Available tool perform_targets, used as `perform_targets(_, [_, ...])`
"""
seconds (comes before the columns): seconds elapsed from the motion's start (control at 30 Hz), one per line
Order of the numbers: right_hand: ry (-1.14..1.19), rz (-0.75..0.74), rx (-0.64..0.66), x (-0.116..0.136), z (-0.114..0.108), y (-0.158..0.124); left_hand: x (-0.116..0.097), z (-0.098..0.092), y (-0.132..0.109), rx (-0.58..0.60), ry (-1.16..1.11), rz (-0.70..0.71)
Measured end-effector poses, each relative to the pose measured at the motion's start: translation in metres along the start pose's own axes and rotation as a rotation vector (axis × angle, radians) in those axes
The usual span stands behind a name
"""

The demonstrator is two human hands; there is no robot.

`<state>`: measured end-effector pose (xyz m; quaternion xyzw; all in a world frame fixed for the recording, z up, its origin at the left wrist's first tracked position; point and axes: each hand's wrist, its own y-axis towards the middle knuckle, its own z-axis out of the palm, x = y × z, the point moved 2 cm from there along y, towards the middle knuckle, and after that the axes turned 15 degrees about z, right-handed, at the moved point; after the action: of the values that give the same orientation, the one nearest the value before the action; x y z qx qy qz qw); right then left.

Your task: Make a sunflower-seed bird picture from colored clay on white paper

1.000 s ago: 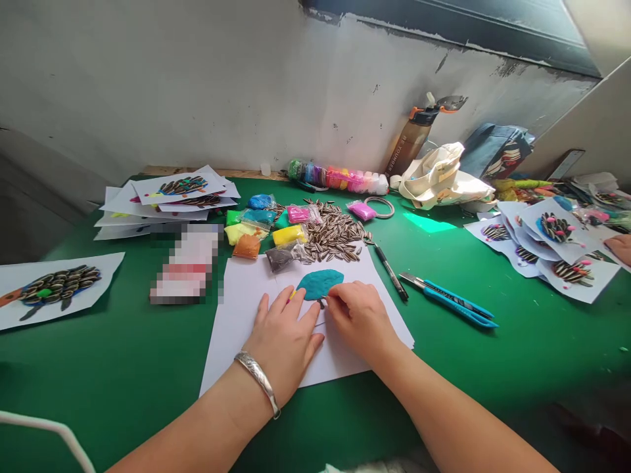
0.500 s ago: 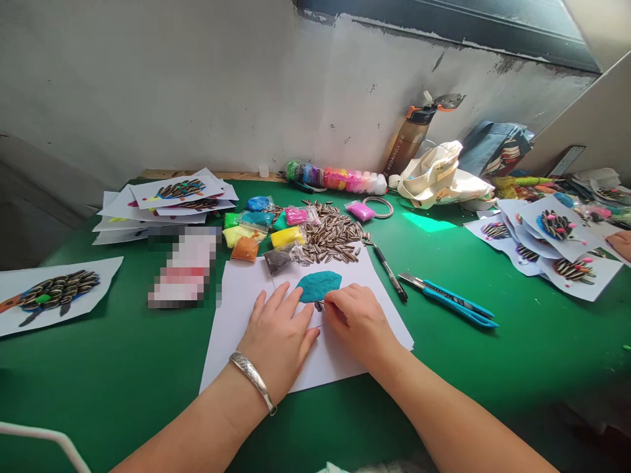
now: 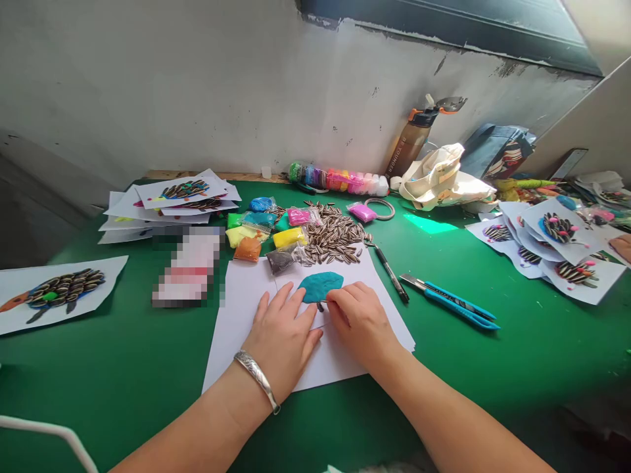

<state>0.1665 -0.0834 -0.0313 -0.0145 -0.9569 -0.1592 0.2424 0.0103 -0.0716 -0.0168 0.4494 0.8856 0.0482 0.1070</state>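
My left hand (image 3: 282,336) lies flat and open on a white sheet of paper (image 3: 236,309), fingers spread, a silver bracelet at the wrist. My right hand (image 3: 359,320) pinches a sunflower seed (image 3: 321,305) against the lower edge of a flat teal clay patch (image 3: 320,286) stuck to the sheet. A heap of striped sunflower seeds (image 3: 335,235) lies just beyond the sheet.
Small bags of coloured clay (image 3: 261,230) sit left of the seeds. A black pen (image 3: 390,270) and blue utility knife (image 3: 448,301) lie to the right. Finished seed pictures are stacked at far left (image 3: 167,197) and right (image 3: 557,243). A bottle (image 3: 411,138) and cloth bag (image 3: 444,174) stand by the wall.
Both hands stay in nearly the same place; my right fingers shifted slightly along the clay's lower edge. The view moved a little.
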Motion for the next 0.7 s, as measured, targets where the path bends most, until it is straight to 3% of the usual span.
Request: perform_targets(0.7, [-0.173,-0.027,-0.045,0.0084,-0.0023,-0.004,0.0002,0.0016,0.0003,0.024,-0.013,-0.025])
